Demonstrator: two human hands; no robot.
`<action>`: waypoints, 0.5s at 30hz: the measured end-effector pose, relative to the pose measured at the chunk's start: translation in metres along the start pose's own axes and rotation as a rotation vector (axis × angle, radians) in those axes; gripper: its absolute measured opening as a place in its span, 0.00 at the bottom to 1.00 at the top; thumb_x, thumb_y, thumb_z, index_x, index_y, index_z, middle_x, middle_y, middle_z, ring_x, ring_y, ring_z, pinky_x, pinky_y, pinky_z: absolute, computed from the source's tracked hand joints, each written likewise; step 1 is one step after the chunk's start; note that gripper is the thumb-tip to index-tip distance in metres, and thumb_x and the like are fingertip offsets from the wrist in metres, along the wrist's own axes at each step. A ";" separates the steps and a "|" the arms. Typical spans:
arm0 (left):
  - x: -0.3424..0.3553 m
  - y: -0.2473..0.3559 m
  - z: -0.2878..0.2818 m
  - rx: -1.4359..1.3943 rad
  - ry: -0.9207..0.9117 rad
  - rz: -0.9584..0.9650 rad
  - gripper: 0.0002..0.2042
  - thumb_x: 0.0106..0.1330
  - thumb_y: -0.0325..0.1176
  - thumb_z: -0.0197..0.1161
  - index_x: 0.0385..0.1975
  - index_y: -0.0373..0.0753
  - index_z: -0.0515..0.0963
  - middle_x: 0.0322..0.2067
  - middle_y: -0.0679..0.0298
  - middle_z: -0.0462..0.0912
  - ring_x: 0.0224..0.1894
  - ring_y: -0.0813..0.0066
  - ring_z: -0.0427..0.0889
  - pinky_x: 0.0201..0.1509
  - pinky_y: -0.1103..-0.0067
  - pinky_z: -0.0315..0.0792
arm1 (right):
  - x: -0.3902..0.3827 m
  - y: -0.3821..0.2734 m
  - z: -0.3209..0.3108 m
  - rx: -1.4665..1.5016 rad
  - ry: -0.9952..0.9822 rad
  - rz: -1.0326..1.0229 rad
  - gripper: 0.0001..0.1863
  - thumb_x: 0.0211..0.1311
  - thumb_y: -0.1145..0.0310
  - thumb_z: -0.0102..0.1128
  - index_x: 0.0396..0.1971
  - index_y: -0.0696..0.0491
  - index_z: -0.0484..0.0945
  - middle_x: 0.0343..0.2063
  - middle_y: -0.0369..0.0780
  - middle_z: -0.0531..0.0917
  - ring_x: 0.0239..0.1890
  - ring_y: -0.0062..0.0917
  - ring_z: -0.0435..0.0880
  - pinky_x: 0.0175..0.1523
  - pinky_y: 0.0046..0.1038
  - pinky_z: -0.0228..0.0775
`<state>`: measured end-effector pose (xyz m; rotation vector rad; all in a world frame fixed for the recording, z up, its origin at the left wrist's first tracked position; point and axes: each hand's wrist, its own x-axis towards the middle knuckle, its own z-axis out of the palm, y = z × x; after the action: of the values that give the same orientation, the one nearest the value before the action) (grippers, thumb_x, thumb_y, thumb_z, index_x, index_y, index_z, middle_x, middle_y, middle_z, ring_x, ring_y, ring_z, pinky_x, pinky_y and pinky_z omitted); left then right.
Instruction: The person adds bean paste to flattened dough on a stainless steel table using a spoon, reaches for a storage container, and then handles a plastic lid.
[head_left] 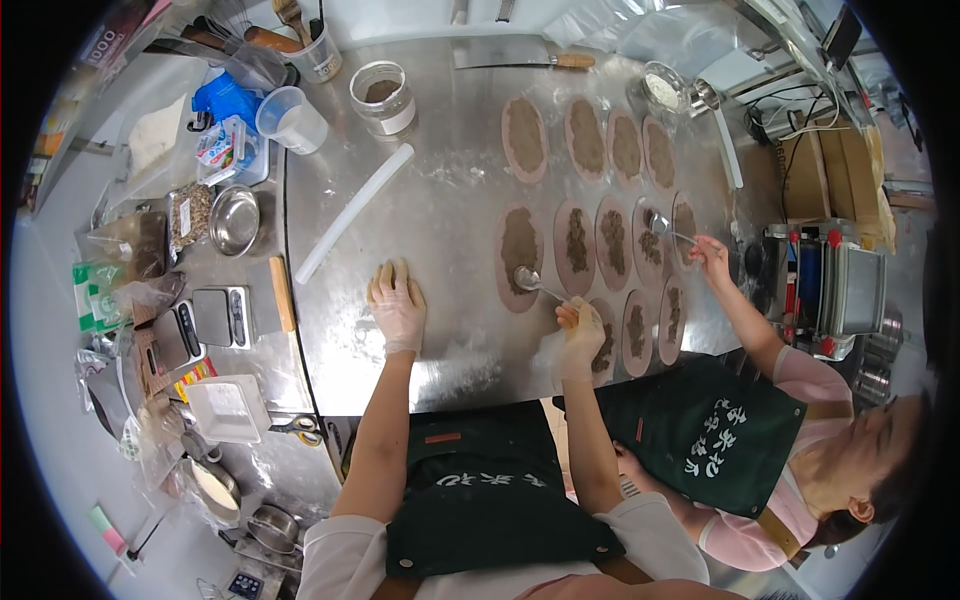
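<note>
My left hand (397,308), in a clear glove, lies on the steel table (440,330) with fingers stretched out, holding nothing. My gloved right hand (580,338) is closed round the handle of a metal spoon (530,279). The spoon's bowl is over the lower part of a long oval of pinkish dough (519,300), spread with brown paste. Several similar dough ovals lie in rows; some carry darker crumbly bits, such as the neighbouring oval (574,250). A co-worker's bare hand (711,260) holds another spoon (657,222) over an oval farther right.
A white rod (355,213) lies left of the ovals, with a glass jar of brown filling (383,97) beyond it. A wide-bladed knife (505,53) lies at the back. Scales (222,318), a metal bowl (235,221) and scissors (297,430) are left. The co-worker stands close at right.
</note>
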<state>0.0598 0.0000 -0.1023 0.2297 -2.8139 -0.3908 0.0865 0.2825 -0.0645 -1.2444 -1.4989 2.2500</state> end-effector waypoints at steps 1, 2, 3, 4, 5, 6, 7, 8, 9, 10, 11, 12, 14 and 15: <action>-0.001 -0.001 -0.001 0.001 -0.003 0.000 0.20 0.63 0.32 0.56 0.56 0.42 0.68 0.53 0.57 0.68 0.59 0.58 0.65 0.64 0.61 0.58 | -0.005 0.002 -0.005 -0.047 -0.035 -0.036 0.14 0.68 0.66 0.49 0.41 0.64 0.75 0.32 0.45 0.81 0.32 0.30 0.83 0.37 0.24 0.75; 0.000 -0.001 -0.001 -0.008 0.000 0.000 0.20 0.63 0.32 0.56 0.56 0.42 0.68 0.53 0.57 0.68 0.59 0.58 0.65 0.64 0.61 0.58 | -0.009 -0.002 -0.004 -0.092 -0.069 -0.075 0.14 0.68 0.66 0.50 0.41 0.64 0.75 0.32 0.45 0.81 0.32 0.30 0.83 0.36 0.24 0.75; 0.001 0.000 -0.001 -0.017 0.004 0.000 0.21 0.63 0.32 0.56 0.57 0.42 0.68 0.53 0.57 0.68 0.59 0.58 0.65 0.64 0.61 0.58 | -0.010 -0.005 -0.003 -0.093 -0.068 -0.075 0.14 0.68 0.66 0.50 0.41 0.64 0.75 0.32 0.45 0.81 0.32 0.30 0.83 0.36 0.24 0.75; 0.001 0.000 0.000 -0.017 0.003 0.000 0.21 0.63 0.32 0.56 0.57 0.42 0.68 0.53 0.57 0.68 0.59 0.58 0.65 0.64 0.61 0.58 | -0.010 -0.008 0.000 -0.116 -0.090 -0.107 0.14 0.68 0.66 0.50 0.41 0.63 0.75 0.32 0.45 0.82 0.32 0.29 0.83 0.36 0.23 0.75; 0.002 0.001 0.000 -0.015 -0.002 -0.002 0.20 0.63 0.32 0.56 0.56 0.42 0.68 0.53 0.57 0.68 0.59 0.58 0.65 0.64 0.61 0.58 | -0.011 -0.011 0.003 -0.139 -0.108 -0.138 0.14 0.68 0.66 0.50 0.40 0.63 0.75 0.32 0.45 0.82 0.32 0.29 0.84 0.35 0.23 0.75; 0.002 0.002 0.000 -0.013 -0.006 -0.005 0.20 0.62 0.32 0.56 0.56 0.42 0.68 0.53 0.57 0.68 0.59 0.58 0.65 0.64 0.61 0.58 | -0.011 -0.013 0.005 -0.140 -0.104 -0.138 0.14 0.68 0.66 0.50 0.40 0.63 0.75 0.32 0.45 0.82 0.32 0.29 0.84 0.35 0.23 0.75; 0.001 0.002 0.000 -0.015 -0.009 -0.003 0.20 0.62 0.32 0.56 0.56 0.42 0.68 0.53 0.57 0.68 0.59 0.58 0.65 0.64 0.61 0.58 | -0.011 -0.013 0.007 -0.174 -0.113 -0.135 0.13 0.68 0.67 0.50 0.40 0.63 0.75 0.31 0.44 0.82 0.32 0.28 0.84 0.35 0.22 0.74; 0.002 0.001 0.000 -0.016 0.007 0.003 0.20 0.62 0.32 0.57 0.56 0.42 0.68 0.53 0.57 0.68 0.59 0.58 0.65 0.63 0.61 0.58 | -0.011 -0.014 0.010 -0.208 -0.127 -0.132 0.12 0.68 0.68 0.49 0.39 0.63 0.76 0.31 0.44 0.82 0.32 0.27 0.84 0.35 0.22 0.74; 0.002 0.001 0.001 -0.018 0.023 0.009 0.20 0.62 0.31 0.57 0.55 0.42 0.69 0.53 0.57 0.68 0.58 0.58 0.66 0.63 0.61 0.59 | -0.013 -0.016 0.009 -0.209 -0.127 -0.131 0.12 0.68 0.68 0.49 0.39 0.63 0.76 0.31 0.44 0.82 0.32 0.27 0.84 0.35 0.22 0.74; 0.003 0.000 0.001 -0.018 0.023 0.009 0.20 0.62 0.31 0.57 0.55 0.42 0.69 0.53 0.57 0.68 0.58 0.58 0.66 0.63 0.61 0.59 | -0.016 -0.017 0.007 -0.235 -0.106 -0.108 0.12 0.68 0.69 0.49 0.39 0.63 0.76 0.30 0.43 0.82 0.31 0.26 0.84 0.35 0.21 0.74; 0.003 0.000 0.001 -0.020 0.031 0.016 0.20 0.61 0.31 0.57 0.55 0.42 0.69 0.53 0.57 0.68 0.58 0.58 0.66 0.62 0.61 0.59 | -0.019 -0.018 0.005 -0.263 -0.083 -0.082 0.12 0.68 0.70 0.48 0.39 0.63 0.76 0.30 0.43 0.82 0.31 0.26 0.84 0.35 0.21 0.74; 0.002 0.000 0.001 -0.023 0.039 0.023 0.20 0.61 0.31 0.58 0.55 0.42 0.69 0.52 0.57 0.68 0.58 0.58 0.66 0.62 0.61 0.59 | -0.021 -0.020 0.005 -0.265 -0.082 -0.080 0.12 0.68 0.70 0.48 0.39 0.63 0.76 0.30 0.43 0.82 0.31 0.26 0.84 0.35 0.21 0.74; 0.003 0.000 0.002 -0.025 0.051 0.027 0.20 0.60 0.30 0.58 0.55 0.42 0.69 0.52 0.57 0.68 0.58 0.58 0.66 0.62 0.61 0.60 | -0.024 -0.022 0.005 -0.276 -0.113 -0.138 0.11 0.68 0.71 0.48 0.39 0.63 0.76 0.30 0.43 0.82 0.31 0.26 0.84 0.35 0.21 0.74; 0.003 -0.001 0.002 -0.027 0.066 0.032 0.20 0.60 0.30 0.58 0.54 0.42 0.69 0.52 0.57 0.68 0.57 0.58 0.66 0.62 0.60 0.60 | -0.024 -0.022 0.004 -0.278 -0.115 -0.138 0.11 0.68 0.71 0.48 0.39 0.63 0.76 0.30 0.43 0.82 0.31 0.26 0.84 0.35 0.21 0.74</action>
<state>0.0565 -0.0008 -0.1037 0.1886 -2.7418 -0.4060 0.0922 0.2773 -0.0324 -1.0522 -1.9299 2.1114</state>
